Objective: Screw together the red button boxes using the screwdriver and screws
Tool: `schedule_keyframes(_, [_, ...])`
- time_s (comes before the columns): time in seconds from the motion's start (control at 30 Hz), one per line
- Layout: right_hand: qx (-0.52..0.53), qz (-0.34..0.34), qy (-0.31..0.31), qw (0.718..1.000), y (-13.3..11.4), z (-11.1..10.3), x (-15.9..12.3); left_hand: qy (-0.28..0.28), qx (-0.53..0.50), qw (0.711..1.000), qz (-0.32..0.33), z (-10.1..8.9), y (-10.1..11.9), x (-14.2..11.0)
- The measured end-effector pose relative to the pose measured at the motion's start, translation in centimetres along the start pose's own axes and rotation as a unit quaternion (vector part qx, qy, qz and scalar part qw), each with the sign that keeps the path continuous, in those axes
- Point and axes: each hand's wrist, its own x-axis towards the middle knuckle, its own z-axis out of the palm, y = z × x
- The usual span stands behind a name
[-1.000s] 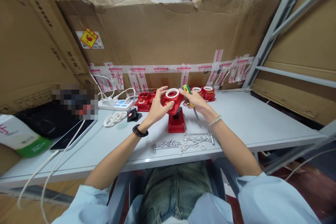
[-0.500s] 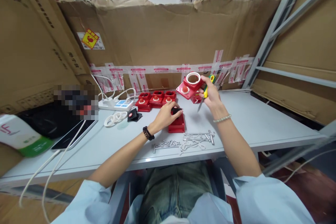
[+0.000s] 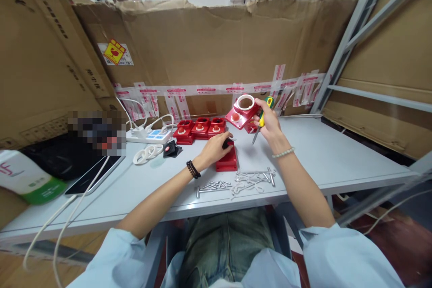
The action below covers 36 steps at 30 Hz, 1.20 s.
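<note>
My left hand (image 3: 217, 147) is closed over a small black part (image 3: 227, 143) at the far end of a red box base (image 3: 227, 164) on the table. Its fingers partly hide that part. Raised above the table, my right hand (image 3: 270, 119) grips a red cover (image 3: 238, 118) with a white ring and a round red button. The same hand keeps a screwdriver (image 3: 262, 119) with a yellow and green handle against the palm, its shaft pointing down. Behind the cover, another red piece (image 3: 251, 127) is partly hidden.
Several red button boxes (image 3: 201, 128) stand in a row at the back. Loose screws (image 3: 216, 186) and metal pins with cords (image 3: 251, 180) lie near the front edge. White rings (image 3: 147, 155), black pieces (image 3: 172, 149), a power strip (image 3: 153, 136) and a tablet (image 3: 96, 175) are leftward.
My left hand's fingers have shifted slightly over the black part on the red base. My right hand still holds the cover and screwdriver in almost the same place.
</note>
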Motion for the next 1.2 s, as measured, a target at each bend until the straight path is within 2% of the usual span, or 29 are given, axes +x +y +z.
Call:
schedule_keyframes(0.3, [0.004, 0.008, -0.002, 1.0, 0.4, 0.0, 0.1, 0.021, 0.032, 0.999, -0.032, 0.1, 0.1, 1.1])
schedule_keyframes(0.43, [-0.001, 0.004, 0.001, 1.0, 0.3, 0.0, 0.1, 0.083, -0.021, 0.996, -0.004, -0.5, -0.1, 1.4])
schedule_keyframes(0.53, [-0.008, 0.007, 0.001, 1.0, 0.3, 0.0, 0.1, 0.126, -0.036, 0.991, 0.014, -2.2, 0.0, 0.9])
schedule_keyframes(0.7, [-0.006, 0.0, 0.003, 1.0, 0.4, 0.0, 0.2, 0.145, 0.034, 0.989, -0.004, -7.5, -1.1, -2.6])
schedule_keyframes(0.8, [-0.002, 0.002, 0.0, 1.0, 0.5, 0.1, 0.1, 0.142, 0.106, 0.983, -0.051, -11.0, -3.3, -6.3])
schedule_keyframes(0.9, [0.003, 0.002, -0.009, 1.0, 0.6, 0.2, -0.1, 0.142, 0.182, 0.966, -0.112, -13.4, -6.1, -9.9])
schedule_keyframes(1.03, [-0.003, -0.002, -0.005, 1.0, 0.6, 0.5, -0.4, 0.114, 0.248, 0.948, -0.166, -14.3, -8.7, -13.1])
schedule_keyframes(1.2, [-0.012, -0.004, -0.003, 1.0, 0.6, 0.5, -0.6, 0.113, 0.264, 0.942, -0.17, -13.9, -9.2, -13.5])
